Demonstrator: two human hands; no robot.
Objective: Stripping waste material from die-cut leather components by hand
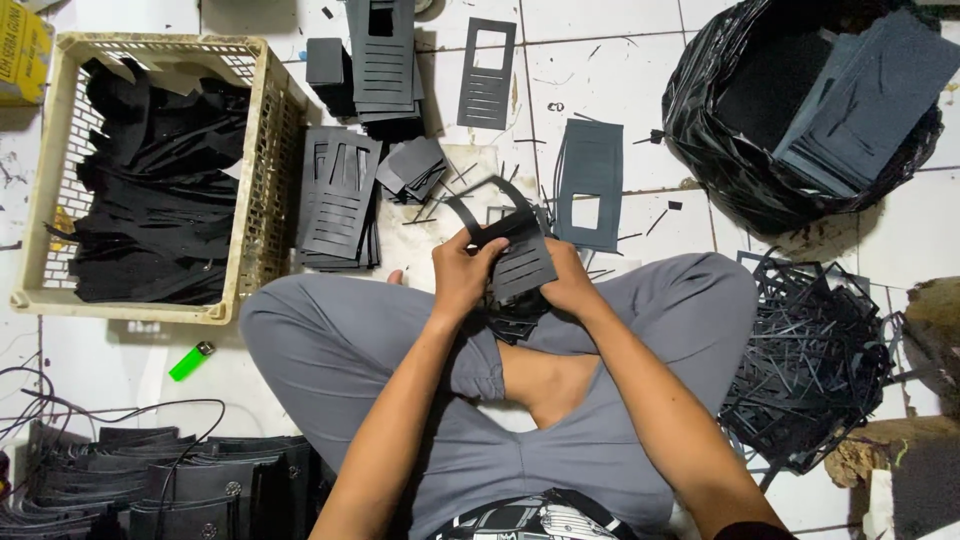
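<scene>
Left hand [462,272] and right hand [570,282] both gripping a black slotted die-cut sheet [520,262] over the white tiled floor [620,60], beside a cream plastic crate [262,150].

A cream plastic crate [262,150] heaped with black offcuts stands at far left on the white tiled floor [620,70]. Beside it, stacks of slotted black sheets [338,205] and single cut-outs [487,72] spread toward the far edge. A black bag [720,170] holding dark sheets sits far right, above a tangle of black trimmings [810,370]. A green lighter [191,360] lies near left, by cables [60,405] and folded black pieces [170,485].
</scene>
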